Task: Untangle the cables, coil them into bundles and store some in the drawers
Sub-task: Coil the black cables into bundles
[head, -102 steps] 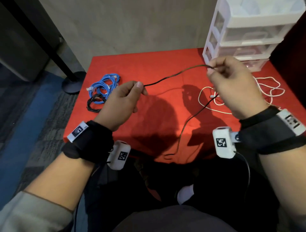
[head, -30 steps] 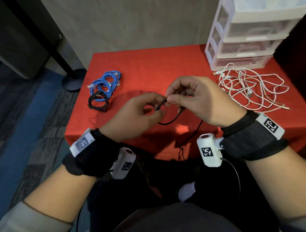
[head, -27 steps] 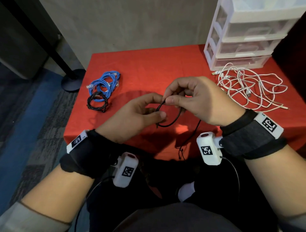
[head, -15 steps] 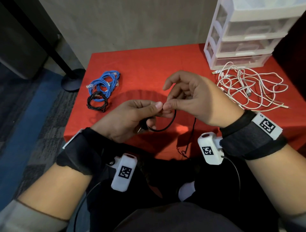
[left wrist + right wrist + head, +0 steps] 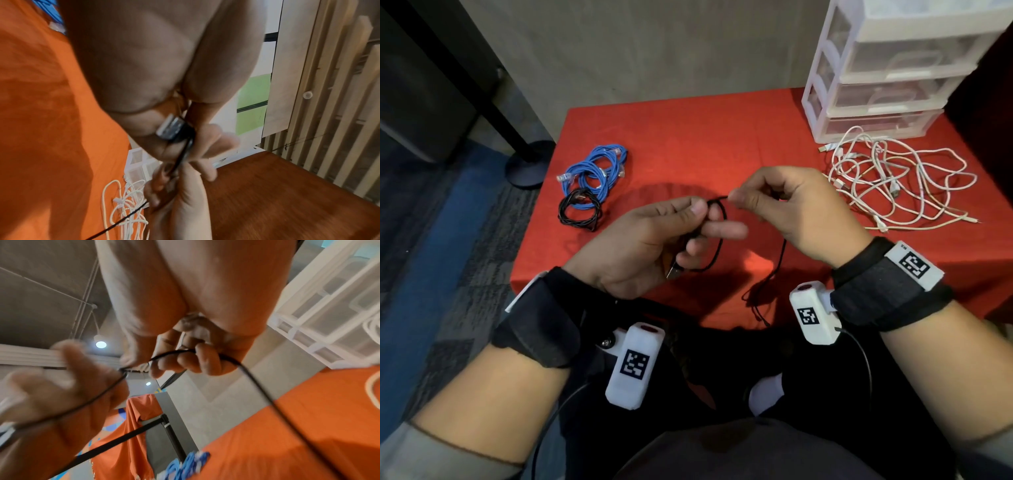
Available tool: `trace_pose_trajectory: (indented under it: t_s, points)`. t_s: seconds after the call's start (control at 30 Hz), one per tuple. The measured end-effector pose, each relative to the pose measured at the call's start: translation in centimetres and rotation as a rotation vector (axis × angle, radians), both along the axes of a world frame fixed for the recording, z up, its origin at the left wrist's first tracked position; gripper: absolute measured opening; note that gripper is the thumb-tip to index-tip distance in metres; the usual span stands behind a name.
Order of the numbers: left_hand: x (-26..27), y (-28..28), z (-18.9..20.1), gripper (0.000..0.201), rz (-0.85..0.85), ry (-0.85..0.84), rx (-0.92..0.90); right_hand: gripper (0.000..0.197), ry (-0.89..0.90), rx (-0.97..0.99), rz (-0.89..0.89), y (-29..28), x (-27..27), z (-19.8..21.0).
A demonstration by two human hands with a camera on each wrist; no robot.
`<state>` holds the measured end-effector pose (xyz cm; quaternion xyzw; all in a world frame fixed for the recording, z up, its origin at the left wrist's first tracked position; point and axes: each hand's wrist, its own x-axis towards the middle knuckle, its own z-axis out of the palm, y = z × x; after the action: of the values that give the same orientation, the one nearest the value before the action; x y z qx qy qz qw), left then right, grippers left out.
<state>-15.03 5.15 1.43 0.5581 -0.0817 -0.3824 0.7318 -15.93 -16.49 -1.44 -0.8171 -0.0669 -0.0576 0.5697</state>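
A red-covered table [image 5: 688, 137] fills the middle of the scene. At its far right corner stands a white drawer unit [image 5: 887, 72] with translucent drawers, and just in front of it sprawls a loose tangle of white cables [image 5: 893, 185]. Toward the far left lie a coiled blue network cable [image 5: 594, 173] and, touching its near side, a small coiled black cable bundle [image 5: 578, 212]. Near the table's front edge both hands work one thin black cable [image 5: 717, 240] — the left hand [image 5: 650, 246] curls around a small loop with the metal USB plug [image 5: 170, 128] against its palm, the right hand [image 5: 791, 202] pinches the strand at the loop's top. The rest of the cable hangs down over the near edge.
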Motion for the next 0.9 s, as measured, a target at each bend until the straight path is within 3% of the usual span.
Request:
trace_pose_trajectory:
  t_s: [0.17, 0.27, 0.37, 0.57, 0.63, 0.73, 0.9]
  points:
    - [0.6, -0.4, 0.3, 0.022, 0.153, 0.075, -0.238, 0.02, 0.087, 0.032, -0.004, 2.1, -1.5, -2.9]
    - [1.1, -1.2, -0.7, 0.021, 0.384, -0.097, -0.235, 0.019, 0.137, -0.064, 0.099, 3.4, -3.0, -4.0]
    - [1.4, -1.4, -2.0, 0.018, 0.49, -0.451, 0.027, 0.023, 0.138, -0.176, 0.215, 3.3, -4.0, -3.5]
    - [1.7, 0.1, -4.4, 0.014, 0.211, -0.98, 0.652, 0.011, 0.007, -0.293, 0.292, 1.8, -3.6, -0.2]
    - [1.1, 0.0, -4.3, 0.016, 0.107, -0.976, 0.73, 0.011, -0.043, -0.306, 0.225, 1.1, -2.9, 0.5]
    - [-0.3, -0.4, -3.2, 0.025, 0.002, -0.782, 0.591, 0.009, -0.114, -0.302, 0.103, 0.1, -1.5, 1.0]
    - [-0.8, -1.1, -2.2, 0.027, 0.023, -0.595, 0.403, 0.029, -0.122, -0.187, -0.072, -0.6, 0.3, 0.1]
